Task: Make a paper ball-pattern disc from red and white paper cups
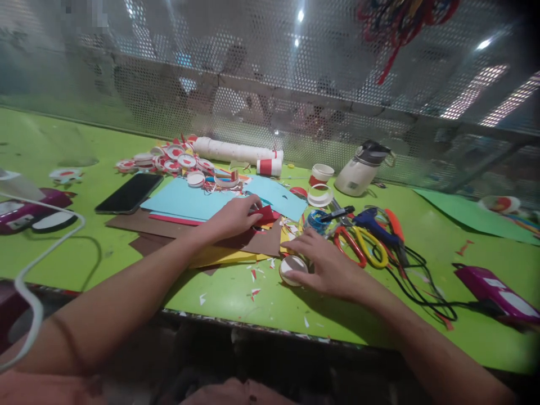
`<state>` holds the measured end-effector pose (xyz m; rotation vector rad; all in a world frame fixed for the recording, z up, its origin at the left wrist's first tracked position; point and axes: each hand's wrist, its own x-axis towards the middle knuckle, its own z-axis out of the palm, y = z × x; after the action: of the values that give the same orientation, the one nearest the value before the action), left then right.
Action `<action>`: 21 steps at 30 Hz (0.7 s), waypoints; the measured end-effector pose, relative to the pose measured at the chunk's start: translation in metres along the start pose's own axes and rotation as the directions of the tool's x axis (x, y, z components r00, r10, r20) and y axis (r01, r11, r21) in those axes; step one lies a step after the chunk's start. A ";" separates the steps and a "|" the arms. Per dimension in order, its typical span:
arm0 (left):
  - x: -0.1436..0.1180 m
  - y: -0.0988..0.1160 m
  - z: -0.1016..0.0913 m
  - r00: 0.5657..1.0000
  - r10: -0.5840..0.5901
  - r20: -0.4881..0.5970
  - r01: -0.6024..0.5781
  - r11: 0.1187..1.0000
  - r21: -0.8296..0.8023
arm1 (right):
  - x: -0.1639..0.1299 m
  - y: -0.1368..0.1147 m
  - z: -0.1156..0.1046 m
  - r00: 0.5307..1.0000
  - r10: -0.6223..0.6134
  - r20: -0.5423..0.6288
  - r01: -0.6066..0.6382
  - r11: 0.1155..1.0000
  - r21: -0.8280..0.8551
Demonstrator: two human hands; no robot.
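Observation:
Beside the stacked coloured paper, my left hand (241,215) is bent over, its fingertips closed on a small piece of red paper (265,216). Brown sheets (259,241) and a light blue sheet (185,199) lie under and around it. Lower down, my right hand (324,256) is around a round white paper cup base (290,264) near the table's front. The thumb lies across its face, and the fingers reach past its far side. Just beyond that hand are a blue tape roll (317,220), a black pen-like tool (338,214) and scissors with red and yellow handles (371,246).
A blue glue gun (377,225) trails a black cable on the green table (244,306). Finished paper rounds (172,158), a white tube of stacked cups (236,151), a red-and-white cup (270,167), a white jug (361,171) and a phone (129,194) lie further back.

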<state>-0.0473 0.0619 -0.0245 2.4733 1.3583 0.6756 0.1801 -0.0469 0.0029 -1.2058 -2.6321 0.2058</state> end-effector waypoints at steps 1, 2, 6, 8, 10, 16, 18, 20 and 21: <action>0.000 0.000 0.000 1.000 0.006 0.019 -0.006 1.000 -0.010 | -0.002 -0.002 -0.002 0.999 0.012 0.034 -0.011 1.000 -0.028; -0.001 0.001 0.000 0.999 0.011 0.036 -0.010 1.000 -0.019 | -0.005 -0.003 -0.003 0.998 0.027 0.063 -0.023 0.998 -0.052; -0.005 0.011 -0.004 0.988 0.117 0.098 -0.116 0.993 -0.009 | -0.016 -0.006 -0.012 0.983 0.083 0.165 -0.068 0.993 -0.097; -0.010 0.019 -0.005 0.963 0.219 0.157 -0.222 0.975 0.007 | -0.021 -0.004 -0.016 0.976 0.112 0.185 -0.089 0.988 -0.128; -0.015 0.028 -0.006 0.934 0.287 0.213 -0.295 0.955 0.006 | -0.026 0.001 -0.020 0.975 0.127 0.180 -0.099 0.982 -0.159; -0.023 0.044 -0.012 0.847 0.364 0.387 -0.397 0.918 0.006 | -0.021 0.012 -0.024 0.986 0.154 -0.057 -0.161 0.975 -0.154; -0.025 0.047 -0.013 0.845 0.344 0.410 -0.389 0.921 0.026 | -0.011 0.011 -0.023 0.993 0.107 -0.058 -0.114 0.985 -0.133; -0.028 0.049 -0.014 0.849 0.324 0.417 -0.379 0.924 0.055 | 0.001 0.007 -0.020 0.998 0.059 0.009 -0.058 0.991 -0.124; -0.029 0.049 -0.014 0.851 0.319 0.416 -0.382 0.921 0.076 | 0.007 0.006 -0.018 0.998 0.046 0.045 -0.040 0.991 -0.127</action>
<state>-0.0315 0.0107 -0.0003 2.8151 0.8415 0.1071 0.1846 -0.0373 0.0202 -1.3141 -2.6977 0.0770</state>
